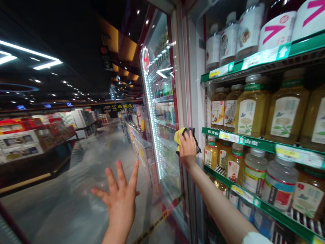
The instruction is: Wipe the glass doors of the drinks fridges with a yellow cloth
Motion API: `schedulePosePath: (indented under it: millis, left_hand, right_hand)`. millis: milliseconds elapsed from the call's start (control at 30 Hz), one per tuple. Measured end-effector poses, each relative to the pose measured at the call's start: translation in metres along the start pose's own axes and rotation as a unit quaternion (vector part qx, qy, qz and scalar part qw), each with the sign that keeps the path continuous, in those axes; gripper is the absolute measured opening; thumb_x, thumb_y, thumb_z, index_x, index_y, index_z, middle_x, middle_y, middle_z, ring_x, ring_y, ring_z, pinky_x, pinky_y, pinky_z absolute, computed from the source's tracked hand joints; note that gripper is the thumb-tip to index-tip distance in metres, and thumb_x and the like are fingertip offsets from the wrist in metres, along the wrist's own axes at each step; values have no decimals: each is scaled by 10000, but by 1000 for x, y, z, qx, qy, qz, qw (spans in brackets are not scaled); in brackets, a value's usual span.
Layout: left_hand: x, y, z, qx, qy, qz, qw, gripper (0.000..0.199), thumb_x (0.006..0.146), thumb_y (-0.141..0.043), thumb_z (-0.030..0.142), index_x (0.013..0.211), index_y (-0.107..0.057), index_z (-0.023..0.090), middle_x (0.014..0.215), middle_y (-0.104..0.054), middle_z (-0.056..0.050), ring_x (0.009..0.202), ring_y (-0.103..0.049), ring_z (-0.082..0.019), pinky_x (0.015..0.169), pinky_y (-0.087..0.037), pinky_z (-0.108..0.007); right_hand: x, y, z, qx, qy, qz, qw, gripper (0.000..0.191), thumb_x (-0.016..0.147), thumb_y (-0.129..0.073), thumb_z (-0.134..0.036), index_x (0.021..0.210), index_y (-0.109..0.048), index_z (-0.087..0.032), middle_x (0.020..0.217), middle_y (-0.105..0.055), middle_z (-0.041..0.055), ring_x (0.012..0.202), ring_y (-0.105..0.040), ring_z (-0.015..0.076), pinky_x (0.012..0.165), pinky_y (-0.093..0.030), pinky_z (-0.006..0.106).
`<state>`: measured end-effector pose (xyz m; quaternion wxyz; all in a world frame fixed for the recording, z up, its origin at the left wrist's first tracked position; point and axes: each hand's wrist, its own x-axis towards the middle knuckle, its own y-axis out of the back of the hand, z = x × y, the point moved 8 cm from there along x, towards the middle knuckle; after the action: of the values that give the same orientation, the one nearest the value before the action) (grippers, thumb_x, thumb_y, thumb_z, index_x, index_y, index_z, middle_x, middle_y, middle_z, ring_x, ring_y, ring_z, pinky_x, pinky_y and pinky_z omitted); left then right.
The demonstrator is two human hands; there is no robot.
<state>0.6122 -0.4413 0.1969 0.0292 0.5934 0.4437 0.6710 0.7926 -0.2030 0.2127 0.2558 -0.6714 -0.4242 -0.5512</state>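
Observation:
My right hand point(188, 149) presses a yellow and black cloth point(179, 135) against the upright metal frame point(181, 67) at the edge of a drinks fridge. Its fingers lie over the cloth, and part of the cloth sticks out on both sides. Lower and further left, my left hand point(122, 200) is raised with its fingers spread and nothing in it. Faint reflections show around it, but I cannot tell whether it touches a glass pane. Just right of the cloth stand bottled drinks point(247, 112) on the fridge shelves.
Green price rails point(233, 135) edge the shelves on the right, near my right forearm. Beyond the frame is another lit glass-fronted fridge point(162, 101). An aisle floor point(99, 162) runs away ahead, with boxed goods point(20, 142) on displays at the left. Yellow-black tape point(157, 222) marks the floor.

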Motion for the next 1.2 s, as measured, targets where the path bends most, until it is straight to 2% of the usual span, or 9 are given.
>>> schedulePosePath:
  millis: [100,300,400,500,767,867,1033,1100,1200]
  left_hand:
    - [-1,-2,-3,-8,-4,11,1000,1195,531,-1004,284,1530,-379,483,1714,-128,-157,1557,-46,-490,1059,3,-868]
    - [1,-2,-2,-2,-2,-6,1000,1132,586,-981,271,1533,-391,468,1719,-116,-166,1565,-34,-474,1086,3,-845]
    - [2,0,-1,2,2,-11,1000,1110,595,-976,264,1530,-407,452,1719,-124,-173,1570,-26,-463,1095,2,-838]
    - [3,0,0,-2,1,-18,1000,1115,596,-977,275,1535,-401,448,1722,-99,-179,1567,-21,-475,1083,-2,-850]
    - [2,2,4,0,-2,-20,1000,1097,624,-961,249,1540,-391,446,1724,-94,-173,1569,-11,-473,1079,-5,-854]
    - [2,3,4,0,-2,-20,1000,1080,629,-958,238,1537,-406,432,1721,-99,-185,1567,-12,-477,1076,-1,-854]
    - [3,4,4,2,-1,-15,1000,1091,603,-973,264,1531,-422,423,1716,-111,-195,1566,-22,-476,1072,14,-849]
    - [3,4,4,4,2,-16,1000,1091,586,-981,271,1522,-440,414,1711,-135,-202,1565,-28,-474,1074,11,-847]
    - [3,4,4,9,7,-19,1000,1094,566,-989,286,1511,-454,418,1704,-160,-211,1563,-46,-478,1074,2,-846]
  right_hand:
    - [32,-14,0,-15,26,-56,998,636,916,-417,-66,1517,-527,-242,1550,-524,97,1583,-210,327,1207,-360,575]
    - [154,5,-20,-19,62,-11,998,639,952,-372,-79,1570,-443,-227,1582,-469,81,1582,-182,307,1219,-348,568]
    - [173,5,-23,-30,66,-14,997,600,990,-395,-157,1588,-397,-206,1610,-413,89,1578,-168,317,1228,-329,555]
    - [128,-2,-18,-37,70,-29,996,583,1023,-423,-284,1599,-374,-213,1621,-390,98,1580,-147,322,1230,-320,541]
    - [-104,-31,23,2,32,-64,997,497,979,-390,-147,1400,-635,-249,1419,-598,116,1547,-280,337,1160,-398,602]
    - [-88,-31,19,24,22,-73,997,541,976,-350,-123,1431,-609,-255,1429,-602,117,1554,-272,349,1179,-321,692]
    - [15,-18,-10,57,-14,-20,998,557,1013,-322,-196,1546,-482,-217,1580,-477,105,1595,-166,311,1258,-219,617]
    - [12,-18,-21,77,-23,-13,997,549,1028,-308,-216,1552,-472,-204,1582,-473,108,1591,-192,290,1260,-253,571]
    - [-54,-27,-29,116,-12,-47,992,524,1032,-329,-206,1523,-511,-218,1519,-536,128,1553,-309,275,1206,-385,517]
